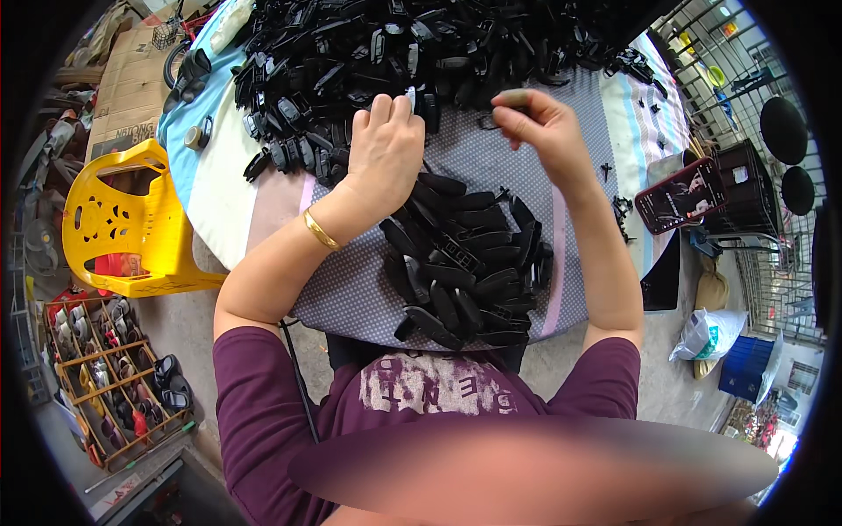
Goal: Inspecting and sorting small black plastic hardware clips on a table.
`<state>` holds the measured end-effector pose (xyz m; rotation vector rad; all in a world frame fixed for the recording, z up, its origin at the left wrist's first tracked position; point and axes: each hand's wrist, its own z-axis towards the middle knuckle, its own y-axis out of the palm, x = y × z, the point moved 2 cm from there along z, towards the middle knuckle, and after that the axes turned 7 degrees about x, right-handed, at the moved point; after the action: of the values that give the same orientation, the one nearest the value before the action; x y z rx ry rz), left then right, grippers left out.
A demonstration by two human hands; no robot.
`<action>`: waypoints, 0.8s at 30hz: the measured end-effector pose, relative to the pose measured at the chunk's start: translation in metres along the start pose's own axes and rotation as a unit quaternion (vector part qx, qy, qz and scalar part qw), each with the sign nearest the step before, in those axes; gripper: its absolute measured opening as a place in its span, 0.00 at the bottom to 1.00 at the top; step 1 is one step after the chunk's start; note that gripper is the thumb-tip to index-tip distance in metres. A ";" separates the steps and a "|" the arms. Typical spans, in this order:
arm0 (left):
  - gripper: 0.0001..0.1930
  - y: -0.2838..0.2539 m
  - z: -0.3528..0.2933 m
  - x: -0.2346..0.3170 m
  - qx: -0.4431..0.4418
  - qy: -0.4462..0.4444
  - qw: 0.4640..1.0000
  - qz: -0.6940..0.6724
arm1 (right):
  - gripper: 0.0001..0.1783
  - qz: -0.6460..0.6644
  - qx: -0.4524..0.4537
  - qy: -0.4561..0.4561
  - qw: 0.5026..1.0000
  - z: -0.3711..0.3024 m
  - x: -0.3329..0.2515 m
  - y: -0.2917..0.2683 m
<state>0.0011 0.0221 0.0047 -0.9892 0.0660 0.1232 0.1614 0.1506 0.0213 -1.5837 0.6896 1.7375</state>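
The left hand [383, 145] rests with bent fingers on the far heap of black plastic parts [412, 53], while the right hand [537, 127] pinches a small dark piece [515, 96].

- A bare grey concrete floor [254, 302] runs under everything, daylit and dusty.
- A round table under a patterned cloth of grey dots with blue, white and pink stripes [224, 188] fills the middle.
- A bright yellow moulded plastic chair [123, 223] stands just left of the table.
- A low wooden shoe rack packed with sandals [110, 377] sits at the lower left.
- Flattened brown cardboard [132, 88] lies at the upper left.
- A grey metal grille fence [781, 263] closes the right side, with a white filled sack [709, 335] and a blue crate [745, 368] near it.
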 end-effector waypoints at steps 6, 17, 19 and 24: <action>0.09 -0.015 0.003 0.007 0.070 -0.027 0.967 -0.242 | 0.14 0.146 -0.057 0.070 0.985 -0.016 0.014 0.026; 0.19 -0.006 0.006 -0.008 -0.034 -0.283 0.589 -0.757 | 0.12 0.124 -0.034 0.076 0.989 -0.023 0.010 0.032; 0.18 -0.008 0.006 -0.009 -0.032 -0.273 0.606 -0.746 | 0.12 0.134 -0.029 0.069 0.988 -0.024 0.012 0.034; 0.17 -0.015 0.007 -0.006 -0.003 -0.262 0.648 -0.715 | 0.12 0.123 -0.013 0.050 0.991 -0.024 0.011 0.033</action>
<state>-0.0033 0.0194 0.0219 -0.7296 -1.2622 -1.0713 0.1505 0.1127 0.0051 -1.6700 0.9493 1.8582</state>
